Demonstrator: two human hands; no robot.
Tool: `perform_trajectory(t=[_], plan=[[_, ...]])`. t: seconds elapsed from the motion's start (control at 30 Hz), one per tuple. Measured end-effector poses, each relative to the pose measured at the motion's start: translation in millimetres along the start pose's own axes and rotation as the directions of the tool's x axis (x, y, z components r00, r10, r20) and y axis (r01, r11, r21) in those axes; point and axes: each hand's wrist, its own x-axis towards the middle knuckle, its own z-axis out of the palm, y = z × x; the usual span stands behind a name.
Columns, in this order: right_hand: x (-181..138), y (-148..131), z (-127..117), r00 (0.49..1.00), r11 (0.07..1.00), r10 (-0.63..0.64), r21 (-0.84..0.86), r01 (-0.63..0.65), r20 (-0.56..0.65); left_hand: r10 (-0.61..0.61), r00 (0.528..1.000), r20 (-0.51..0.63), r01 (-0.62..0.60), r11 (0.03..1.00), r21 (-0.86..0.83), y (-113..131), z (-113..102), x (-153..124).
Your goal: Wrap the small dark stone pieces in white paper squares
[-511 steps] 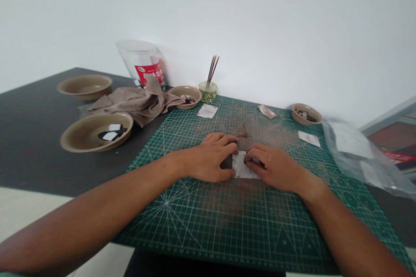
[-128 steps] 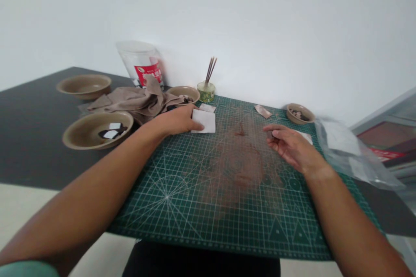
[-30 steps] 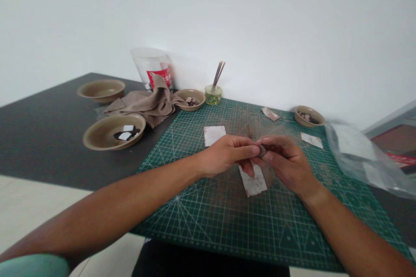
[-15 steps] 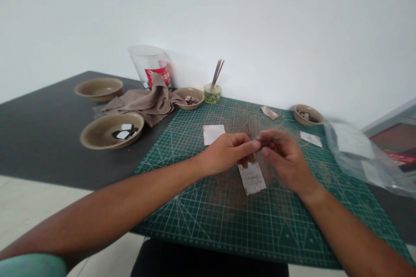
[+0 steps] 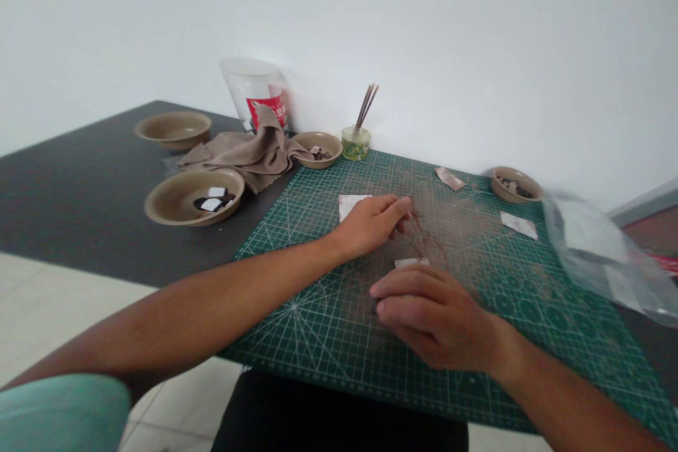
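My left hand (image 5: 371,226) rests palm down on the green cutting mat (image 5: 328,318). Its fingers are loosely stretched and its heel lies on a white paper square (image 5: 349,203). My right hand (image 5: 424,314) lies nearer to me on the mat. Its fingers are pressed together and point left, with the thumb tucked under. It covers most of a white paper slip (image 5: 410,263), of which only the far end shows. What sits under its fingertips is hidden. The mat between my hands is smeared with brown dust.
On the mat's far side are a small bowl (image 5: 516,185), two paper scraps (image 5: 449,178) (image 5: 519,224), a jar of sticks (image 5: 356,143) and a bowl of dark bits (image 5: 316,150). To the left lie a brown cloth (image 5: 244,154), two larger bowls (image 5: 195,196) (image 5: 172,130) and a plastic container (image 5: 257,92). A clear plastic bag (image 5: 598,254) lies at the right.
My hands have parted from the pinch above the slip. The right dropped toward me onto the paper slip. The left moved back onto the white square.
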Motion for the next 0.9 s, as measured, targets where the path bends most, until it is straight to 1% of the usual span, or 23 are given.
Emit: perform_trajectory(t=[0.07, 0.13, 0.17, 0.23, 0.3, 0.33, 0.4, 0.47, 0.53, 0.6, 0.67, 0.73, 0.8, 0.87, 0.9], plan=[[2.5, -10.1, 12.9, 0.995, 0.999, -0.042, -0.014, 0.043, 0.089, 0.033, 0.999, -0.014, -0.031, 0.995, 0.097, -5.5, -0.2, 3.5], [2.3, -15.3, 22.1, 0.986, 0.998, -0.002, -0.056, 0.012, 0.170, 0.054, 0.998, -0.012, -0.051, 0.985, 0.165, -8.7, -0.1, 5.9], [1.6, -16.4, 24.5, 0.983, 0.997, 0.025, -0.075, -0.012, 0.181, 0.059, 0.998, -0.010, -0.056, 0.980, 0.189, -9.4, 0.0, 6.7], [0.2, -16.6, 25.5, 0.993, 0.995, 0.054, -0.091, -0.044, 0.107, 0.069, 0.998, -0.009, -0.066, 0.974, 0.218, -9.4, 0.5, 7.8], [-0.5, -15.8, 24.4, 0.999, 0.996, 0.030, -0.082, -0.027, 0.039, 0.086, 0.996, -0.013, -0.080, 0.970, 0.231, -8.2, 1.1, 8.0], [-0.5, -15.4, 24.1, 0.998, 0.997, 0.030, -0.076, -0.026, 0.047, 0.095, 0.995, -0.015, -0.088, 0.968, 0.236, -7.4, 1.4, 7.9], [-0.2, -14.7, 24.9, 0.994, 0.998, 0.045, -0.057, -0.040, 0.104, 0.109, 0.994, -0.013, -0.102, 0.962, 0.255, -5.3, 1.6, 7.0], [0.2, -14.2, 26.5, 0.993, 0.997, 0.067, -0.046, -0.063, 0.093, 0.118, 0.993, -0.004, -0.111, 0.941, 0.321, -3.2, 0.7, 5.8], [0.6, -13.5, 27.6, 0.994, 0.997, 0.072, -0.036, -0.069, 0.078, 0.137, 0.990, 0.031, -0.137, 0.895, 0.424, -1.9, -1.9, 5.0], [1.1, -12.8, 27.9, 0.989, 0.996, 0.084, -0.016, -0.083, 0.124, 0.173, 0.981, 0.087, -0.193, 0.835, 0.515, -2.2, -6.9, 6.0], [1.5, -12.6, 28.0, 0.984, 0.995, 0.096, -0.003, -0.097, 0.148, 0.202, 0.972, 0.121, -0.235, 0.789, 0.568, -4.2, -14.1, 9.3], [1.6, -13.1, 28.5, 0.985, 0.996, 0.091, -0.011, -0.090, 0.146, 0.204, 0.974, 0.096, -0.220, 0.765, 0.605, -7.2, -22.1, 14.4], [1.8, -14.0, 29.6, 0.985, 0.995, 0.094, -0.025, -0.092, 0.144, 0.210, 0.977, 0.017, -0.171, 0.743, 0.648, -9.4, -29.1, 19.2], [2.4, -15.0, 30.9, 0.987, 0.994, 0.101, -0.053, -0.095, 0.123, 0.248, 0.968, -0.046, -0.154, 0.726, 0.671, -9.5, -33.4, 21.6], [2.9, -15.3, 31.4, 0.989, 0.993, 0.103, -0.067, -0.097, 0.108, 0.275, 0.960, -0.053, -0.169, 0.720, 0.673, -8.5, -34.2, 21.6]])
